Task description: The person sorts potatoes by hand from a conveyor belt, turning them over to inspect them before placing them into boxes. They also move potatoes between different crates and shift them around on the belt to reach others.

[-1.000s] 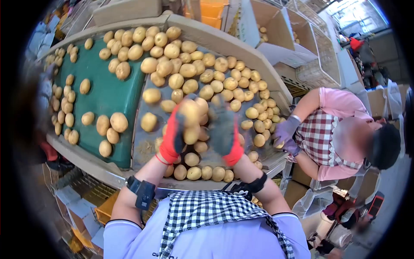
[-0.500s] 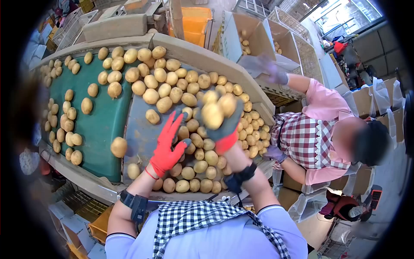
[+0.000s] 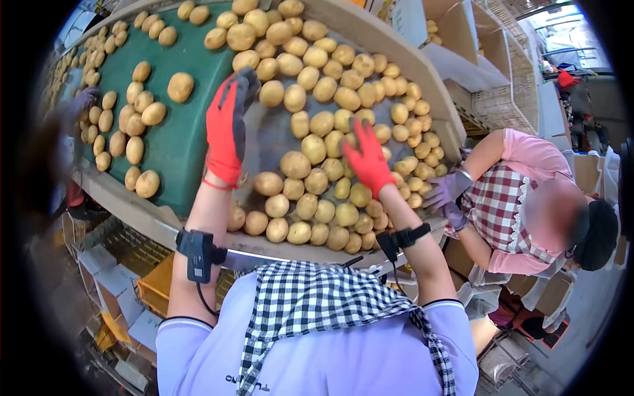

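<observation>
My left hand (image 3: 226, 127), in a red and grey glove, reaches forward flat over the seam between the green belt (image 3: 178, 138) and the grey sorting table (image 3: 264, 142); it holds nothing. My right hand (image 3: 367, 160), also red-gloved, hovers with fingers spread over the pile of yellow potatoes (image 3: 317, 152) and holds nothing. Potatoes lie packed against the table's near rim (image 3: 290, 254). A lone potato (image 3: 180, 86) rests on the belt just left of my left hand.
A co-worker in a pink shirt and checked apron (image 3: 522, 198) stands at the right, purple-gloved hands (image 3: 441, 198) at the table's corner. Cardboard boxes (image 3: 456, 33) and wire crates (image 3: 508, 92) stand beyond. Another gloved hand (image 3: 78, 105) shows at the far left.
My right hand has let go of the potatoes it held up and dropped onto the pile. My left hand has stretched forward toward the belt. The co-worker's raised arm has come back to the table.
</observation>
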